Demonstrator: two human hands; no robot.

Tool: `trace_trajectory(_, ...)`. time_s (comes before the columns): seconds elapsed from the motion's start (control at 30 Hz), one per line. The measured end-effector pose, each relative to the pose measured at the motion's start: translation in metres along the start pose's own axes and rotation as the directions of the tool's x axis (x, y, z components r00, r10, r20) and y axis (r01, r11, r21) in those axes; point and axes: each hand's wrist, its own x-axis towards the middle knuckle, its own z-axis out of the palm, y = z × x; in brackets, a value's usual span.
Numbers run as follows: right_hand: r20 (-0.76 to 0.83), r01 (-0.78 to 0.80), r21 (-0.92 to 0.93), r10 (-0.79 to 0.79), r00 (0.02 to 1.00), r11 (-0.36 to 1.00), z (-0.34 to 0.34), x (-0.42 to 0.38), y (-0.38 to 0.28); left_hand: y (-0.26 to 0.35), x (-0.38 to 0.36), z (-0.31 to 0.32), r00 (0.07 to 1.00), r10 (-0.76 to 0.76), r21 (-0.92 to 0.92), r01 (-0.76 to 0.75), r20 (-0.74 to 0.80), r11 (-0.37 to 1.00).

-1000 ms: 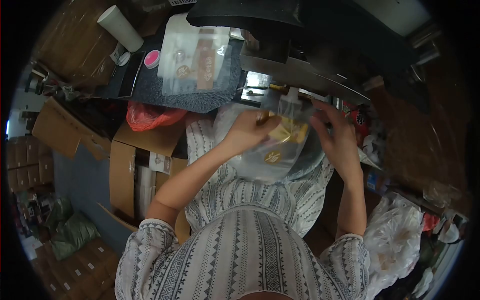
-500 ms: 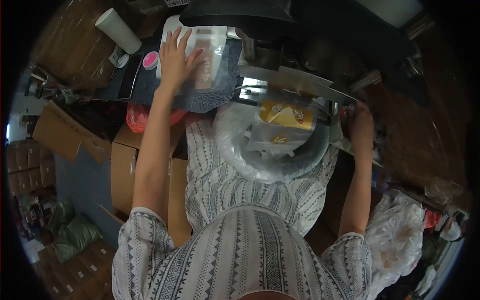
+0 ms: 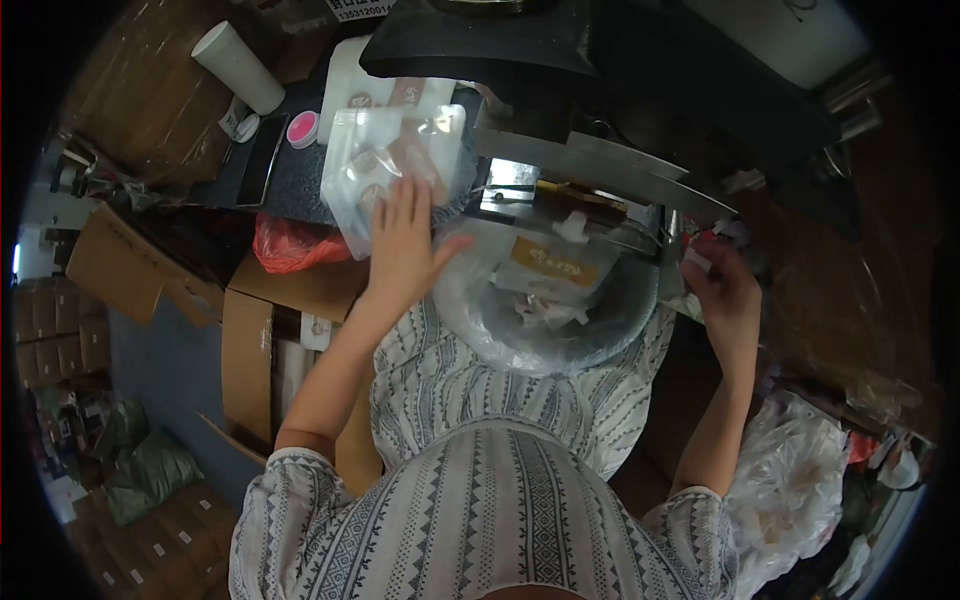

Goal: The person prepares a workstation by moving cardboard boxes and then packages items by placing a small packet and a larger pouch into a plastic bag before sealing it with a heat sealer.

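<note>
My left hand point(image 3: 405, 245) lies palm down with fingers stretched and thumb apart, fingertips on a clear plastic pouch point(image 3: 350, 205). Under it, on the blue-grey cloth, is a stack of white pouches point(image 3: 345, 80) with brown print. My right hand point(image 3: 728, 295) is closed in a pinch on a small white piece point(image 3: 698, 260), right of the machine's curved metal plate point(image 3: 650, 178). Between the hands, a round basin point(image 3: 610, 335) lined with clear plastic sits on the lap. A clear pouch with a yellow label point(image 3: 555, 262) lies in it, with a white bit point(image 3: 573, 228) above.
A black machine point(image 3: 480, 45) overhangs the work spot. On the left stand a white cup point(image 3: 238, 68), a pink-topped jar point(image 3: 302, 129) and a phone point(image 3: 262, 160). An open carton point(image 3: 247, 350) is beside the lap; a plastic bag point(image 3: 790, 480) is at right.
My left hand has come toward my body, and a clear pouch has shifted with it. My right hand has moved down from the metal plate, the white piece now showing. The yellow-labelled pouch sits lower.
</note>
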Motion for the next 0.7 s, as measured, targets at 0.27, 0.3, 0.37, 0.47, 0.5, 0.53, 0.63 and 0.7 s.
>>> trace_trajectory(0.27, 0.193, 0.299, 0.159, -0.327, 0.925, 0.941, 0.041, -0.008, -0.052, 0.001, -0.023, -0.028, 0.895, -0.239, -0.302, 0.362, 0.376, 0.882)
trace_trajectory(0.3, 0.239, 0.267, 0.194, -0.31, 0.92, 0.944, 0.047, -0.007, -0.056, 0.008, -0.018, -0.023, 0.975, -0.202, -0.229, 0.218, 0.093, 0.949)
trace_trajectory(0.37, 0.29, 0.234, 0.229, -0.295, 0.91, 0.945, 0.053, -0.01, -0.062, 0.013, -0.016, -0.018, 0.975, -0.12, -0.11, 0.101, -0.189, 0.989)
trace_trajectory(0.47, 0.351, 0.19, 0.183, -0.245, 0.904, 0.965, 0.052, -0.011, -0.065, 0.01, -0.017, -0.017, 0.971, -0.051, -0.031, 0.045, -0.234, 0.999)
trace_trajectory(0.5, 0.312, 0.191, 0.187, -0.243, 0.918, 0.964, 0.049, -0.01, -0.062, 0.006, -0.023, -0.024, 0.981, -0.138, -0.192, 0.11, -0.138, 0.975)
trace_trajectory(0.53, 0.273, 0.193, 0.192, -0.241, 0.931, 0.962, 0.048, -0.01, -0.06, 0.005, -0.029, -0.03, 0.978, -0.208, -0.341, 0.187, -0.027, 0.921)
trace_trajectory(0.63, 0.246, 0.308, 0.193, -0.35, 0.904, 0.932, 0.05, -0.009, -0.06, 0.031, -0.031, -0.057, 0.977, -0.201, -0.424, 0.213, 0.072, 0.88)
trace_trajectory(0.7, 0.22, 0.389, 0.143, -0.413, 0.884, 0.91, 0.055, -0.015, -0.071, 0.048, -0.024, -0.064, 0.987, -0.159, -0.446, 0.156, 0.03, 0.881)
